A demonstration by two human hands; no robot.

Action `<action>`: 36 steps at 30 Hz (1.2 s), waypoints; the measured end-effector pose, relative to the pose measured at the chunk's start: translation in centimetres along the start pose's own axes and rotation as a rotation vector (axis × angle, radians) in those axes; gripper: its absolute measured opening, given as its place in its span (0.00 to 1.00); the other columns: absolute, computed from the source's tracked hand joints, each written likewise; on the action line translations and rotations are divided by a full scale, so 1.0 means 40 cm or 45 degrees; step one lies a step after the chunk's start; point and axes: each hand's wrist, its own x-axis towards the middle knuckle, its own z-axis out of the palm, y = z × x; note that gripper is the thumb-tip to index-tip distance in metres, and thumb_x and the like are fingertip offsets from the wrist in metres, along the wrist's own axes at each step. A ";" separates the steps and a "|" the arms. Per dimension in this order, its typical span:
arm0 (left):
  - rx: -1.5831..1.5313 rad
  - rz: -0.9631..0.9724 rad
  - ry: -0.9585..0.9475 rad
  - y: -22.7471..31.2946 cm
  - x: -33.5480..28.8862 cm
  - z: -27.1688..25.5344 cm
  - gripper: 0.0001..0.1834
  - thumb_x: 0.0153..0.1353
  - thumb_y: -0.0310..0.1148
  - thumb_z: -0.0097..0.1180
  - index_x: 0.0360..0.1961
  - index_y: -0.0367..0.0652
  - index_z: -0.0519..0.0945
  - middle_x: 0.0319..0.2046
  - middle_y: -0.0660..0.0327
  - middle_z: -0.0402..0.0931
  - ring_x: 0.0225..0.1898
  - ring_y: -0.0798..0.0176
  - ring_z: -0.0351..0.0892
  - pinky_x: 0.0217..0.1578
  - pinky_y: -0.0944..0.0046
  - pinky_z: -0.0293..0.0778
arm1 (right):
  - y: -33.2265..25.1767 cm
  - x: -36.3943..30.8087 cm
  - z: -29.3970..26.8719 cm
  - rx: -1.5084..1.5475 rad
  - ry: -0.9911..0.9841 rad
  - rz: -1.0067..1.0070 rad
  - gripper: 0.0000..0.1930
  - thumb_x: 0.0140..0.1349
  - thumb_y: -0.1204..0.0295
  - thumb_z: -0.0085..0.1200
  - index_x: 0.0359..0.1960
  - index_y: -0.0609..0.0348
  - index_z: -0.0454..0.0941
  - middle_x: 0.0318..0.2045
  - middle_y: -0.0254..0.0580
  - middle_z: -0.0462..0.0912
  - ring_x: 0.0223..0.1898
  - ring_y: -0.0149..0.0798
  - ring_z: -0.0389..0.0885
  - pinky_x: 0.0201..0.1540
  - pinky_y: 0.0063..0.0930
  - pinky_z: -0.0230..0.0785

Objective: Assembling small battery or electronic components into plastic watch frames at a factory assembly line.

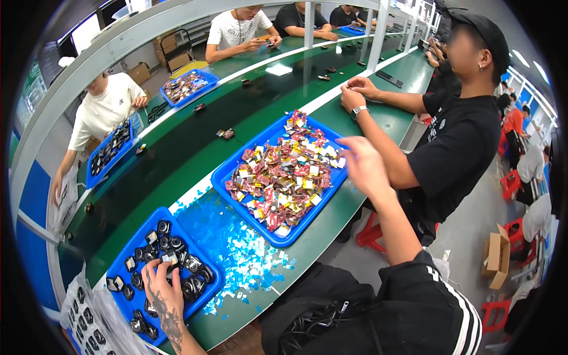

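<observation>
My left hand is over a blue tray of round black plastic housings. Its fingers are closed on one black housing with a pale square face. At the right rim of a larger blue tray is my right hand, slightly blurred, fingers stretched toward the contents and apart. That tray holds a heap of small red circuit boards with white and yellow pieces. I see nothing clearly held in the right hand.
Blue and white film scraps litter the green bench between the trays. A dark conveyor belt carries small parts beyond them. Clear blister trays lie at left. A co-worker in black sits close on the right; others work across the belt.
</observation>
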 end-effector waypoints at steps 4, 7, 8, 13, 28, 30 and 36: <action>-0.057 -0.005 0.015 0.023 0.013 0.000 0.07 0.53 0.24 0.62 0.33 0.38 0.77 0.41 0.54 0.73 0.46 0.48 0.72 0.46 0.53 0.70 | 0.115 -0.115 -0.038 -0.252 -0.172 0.306 0.22 0.58 0.69 0.60 0.55 0.57 0.72 0.46 0.49 0.75 0.47 0.56 0.79 0.47 0.46 0.73; -0.100 -0.072 0.013 0.028 0.013 0.006 0.06 0.54 0.24 0.61 0.31 0.37 0.76 0.41 0.54 0.73 0.45 0.48 0.72 0.48 0.53 0.68 | 0.125 -0.115 -0.018 -0.222 -0.156 0.324 0.23 0.57 0.66 0.62 0.54 0.56 0.73 0.46 0.48 0.76 0.48 0.54 0.78 0.48 0.45 0.73; -0.075 -0.055 0.035 0.021 0.014 0.013 0.06 0.53 0.24 0.61 0.30 0.37 0.75 0.40 0.54 0.73 0.45 0.47 0.72 0.48 0.53 0.68 | 0.128 -0.107 -0.018 -0.230 -0.122 0.326 0.20 0.56 0.64 0.63 0.50 0.55 0.76 0.44 0.47 0.76 0.46 0.54 0.79 0.46 0.45 0.73; -0.088 0.054 0.032 0.013 0.025 0.016 0.10 0.53 0.27 0.64 0.27 0.36 0.73 0.42 0.51 0.75 0.46 0.46 0.72 0.47 0.52 0.69 | 0.134 -0.093 0.001 -0.539 0.011 0.363 0.10 0.59 0.63 0.59 0.38 0.53 0.78 0.37 0.48 0.78 0.35 0.55 0.82 0.36 0.48 0.76; -0.140 0.133 0.077 -0.013 0.006 0.022 0.18 0.52 0.27 0.62 0.44 0.36 0.75 0.41 0.49 0.75 0.48 0.44 0.71 0.52 0.52 0.67 | -0.076 0.048 -0.067 0.217 0.344 -0.076 0.08 0.59 0.70 0.57 0.35 0.61 0.81 0.29 0.49 0.81 0.33 0.51 0.81 0.37 0.39 0.74; -0.209 0.048 0.014 0.012 0.018 0.011 0.22 0.53 0.25 0.62 0.49 0.37 0.72 0.43 0.49 0.75 0.49 0.44 0.70 0.54 0.52 0.66 | -0.124 0.073 -0.012 0.250 0.181 -0.132 0.10 0.59 0.70 0.58 0.39 0.62 0.81 0.32 0.50 0.81 0.32 0.51 0.81 0.37 0.38 0.74; -0.140 0.074 0.095 -0.011 0.014 0.030 0.15 0.52 0.23 0.61 0.43 0.37 0.76 0.36 0.52 0.73 0.44 0.46 0.71 0.48 0.52 0.68 | -0.162 0.017 0.103 0.522 0.117 -0.111 0.14 0.58 0.70 0.60 0.45 0.61 0.80 0.41 0.50 0.79 0.40 0.49 0.81 0.44 0.38 0.75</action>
